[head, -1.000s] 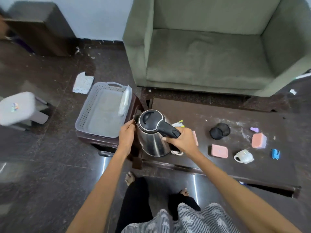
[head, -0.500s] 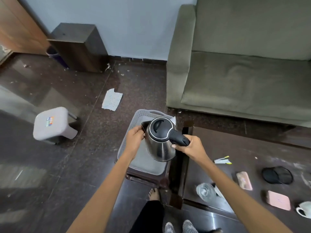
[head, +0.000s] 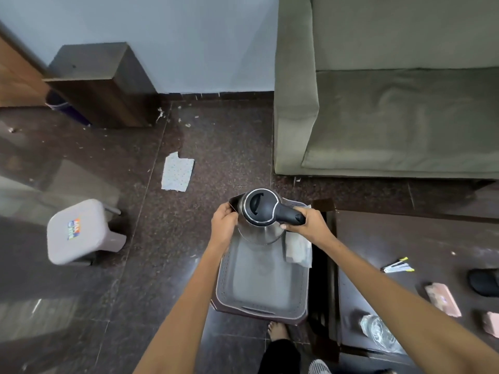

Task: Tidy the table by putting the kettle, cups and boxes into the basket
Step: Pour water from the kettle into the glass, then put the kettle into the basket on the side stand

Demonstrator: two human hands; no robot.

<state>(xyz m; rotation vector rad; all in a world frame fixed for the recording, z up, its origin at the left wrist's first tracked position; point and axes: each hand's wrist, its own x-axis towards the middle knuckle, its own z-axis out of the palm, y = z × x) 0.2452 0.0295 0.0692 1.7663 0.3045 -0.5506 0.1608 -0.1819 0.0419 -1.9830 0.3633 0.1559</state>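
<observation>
A steel kettle (head: pixel 260 228) with a black lid hangs over the far end of the grey basket (head: pixel 259 290). My right hand (head: pixel 307 225) grips its black handle. My left hand (head: pixel 224 221) holds the kettle's left side by the spout. On the dark table (head: pixel 399 238) at the right lie a pink box (head: pixel 442 298), part of another pink box (head: pixel 491 323) at the frame edge, and a clear glass cup (head: pixel 378 327) on its side.
The basket sits on a low brown stool left of the table, with a plastic packet (head: pixel 298 251) on its right side. A black item (head: pixel 484 282) and pens (head: pixel 397 267) lie on the table. A green sofa (head: pixel 391 103), a grey stool (head: pixel 78 233) and paper (head: pixel 176 171) are around.
Both hands carried the kettle from the table's left edge leftward and further over the basket. My view swung left, so most of the table's items left the frame.
</observation>
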